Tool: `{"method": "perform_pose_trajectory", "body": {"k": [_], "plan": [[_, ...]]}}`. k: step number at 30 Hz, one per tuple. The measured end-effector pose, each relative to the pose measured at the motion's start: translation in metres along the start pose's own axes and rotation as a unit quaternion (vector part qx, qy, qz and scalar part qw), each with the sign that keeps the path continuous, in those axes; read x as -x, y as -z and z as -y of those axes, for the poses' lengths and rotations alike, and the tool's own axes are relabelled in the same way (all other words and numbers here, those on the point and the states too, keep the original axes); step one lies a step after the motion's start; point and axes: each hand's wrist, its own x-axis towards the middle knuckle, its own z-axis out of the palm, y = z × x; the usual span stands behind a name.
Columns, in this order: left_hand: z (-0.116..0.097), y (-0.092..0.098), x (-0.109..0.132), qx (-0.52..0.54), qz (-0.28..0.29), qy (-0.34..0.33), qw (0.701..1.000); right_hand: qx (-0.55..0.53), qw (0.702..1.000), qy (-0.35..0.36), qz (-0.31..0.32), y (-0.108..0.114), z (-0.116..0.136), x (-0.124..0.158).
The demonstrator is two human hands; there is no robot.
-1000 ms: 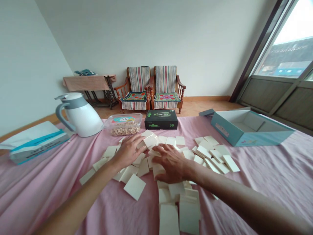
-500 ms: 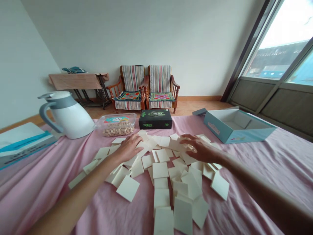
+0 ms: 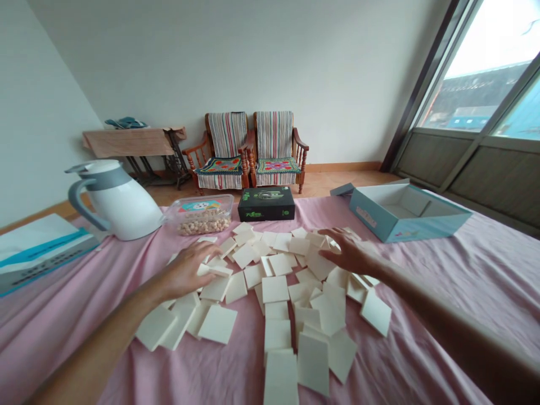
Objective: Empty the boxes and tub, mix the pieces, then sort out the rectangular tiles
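While pale square tiles point(image 3: 275, 289) are lying overlapped across the pink cloth point(image 3: 189, 371), the left hand point(image 3: 190, 270) is resting over those on the left, half spread, thumb and fingers parted; whether it is holding any is not showing clearly. The right hand point(image 3: 345, 252) is arching over tiles on the right, also half spread, its hold likewise unclear. Beyond them, a black box point(image 3: 266, 203) is standing near a clear tub point(image 3: 205, 217); an open blue box point(image 3: 375, 219) is sitting farther right.

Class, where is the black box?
In the head view, the black box sits centrally beyond the white tiles, just right of the clear tub and left of the blue box.
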Motion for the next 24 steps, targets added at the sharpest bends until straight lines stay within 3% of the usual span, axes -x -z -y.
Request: {"method": "perform_pose_trajectory", "body": {"k": [7,12,15,18,20,24], "plan": [[-0.091,-0.026,-0.019,0.054,0.053,-0.129,0.989,0.013,0.996,0.073,0.057,-0.019,0.056,-0.013],[-0.148,-0.035,-0.007,0.118,0.113,-0.241,0.957,-0.014,0.991,0.121,0.06,-0.006,0.046,0.005],[-0.158,-0.045,0.0,0.125,0.146,-0.297,0.935,-0.004,0.999,0.053,0.007,0.005,0.015,0.012],[-0.157,-0.058,0.004,0.108,0.147,-0.307,0.934,0.026,0.998,-0.057,-0.022,0.012,-0.017,0.017],[-0.158,-0.064,0.004,0.093,0.142,-0.29,0.942,0.052,0.993,-0.108,0.017,0.014,-0.027,0.023],[-0.165,-0.068,-0.001,0.088,0.111,-0.257,0.956,0.106,0.981,-0.121,0.104,0.013,-0.02,0.031]]}}
